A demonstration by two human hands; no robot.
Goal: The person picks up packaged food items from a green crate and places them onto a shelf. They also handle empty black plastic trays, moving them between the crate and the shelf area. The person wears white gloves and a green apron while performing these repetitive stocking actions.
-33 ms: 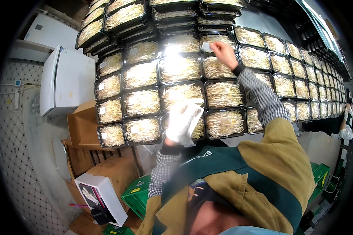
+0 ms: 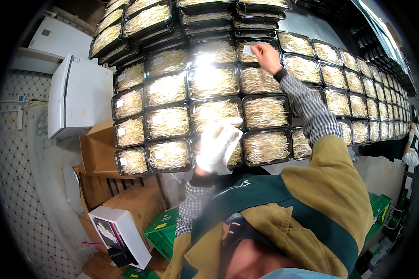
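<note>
My right hand (image 2: 267, 57), bare with fingers curled, reaches to a tray of bean sprouts in the far row. Its fingertips touch the edge of a small white label (image 2: 248, 49) lying on that tray's film. My left hand (image 2: 213, 148), in a white glove washed out by glare, is closed on a strip of white labels (image 2: 232, 145). It hovers over the near row, partly covering a tray there. Black trays of bean sprouts (image 2: 266, 147) stand in rows on the table; several to the left bear white labels (image 2: 160, 154).
Stacked sprout trays (image 2: 149, 21) rise at the far left. More trays (image 2: 335, 76) run off to the right, where a person (image 2: 408, 156) stands. Left are a white cabinet (image 2: 81, 93) and an open carton (image 2: 97, 149). A glove box (image 2: 118, 235) and green crates (image 2: 162, 228) sit below.
My right hand has shifted slightly. The label by its fingertips now lies flatter on the far tray, a little farther away. My left hand has barely moved.
</note>
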